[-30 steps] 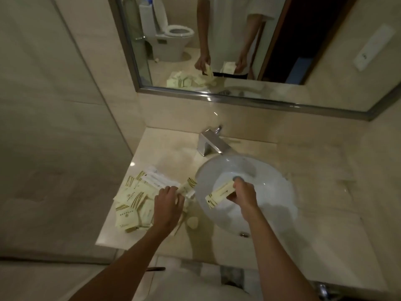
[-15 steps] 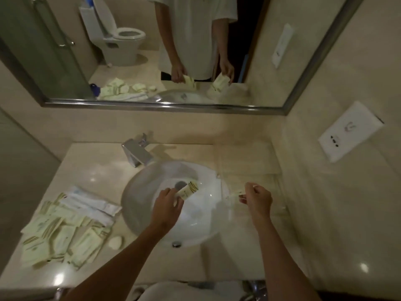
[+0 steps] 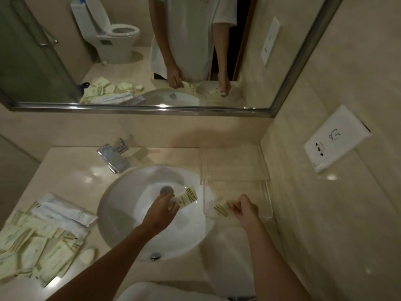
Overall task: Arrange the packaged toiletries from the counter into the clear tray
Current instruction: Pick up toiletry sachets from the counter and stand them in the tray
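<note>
Pile of pale packets point(image 3: 36, 246) sits on the counter point(image 3: 71, 177) left of the sink point(image 3: 121, 213), with a small soap point(image 3: 87, 255) beside it. Left hand point(image 3: 159, 211) is over the basin pinching one packet point(image 3: 186, 197). Right hand point(image 3: 246, 208) pinches another one point(image 3: 222, 209) low inside the clear tray point(image 3: 268, 198), by its near left corner.
</note>
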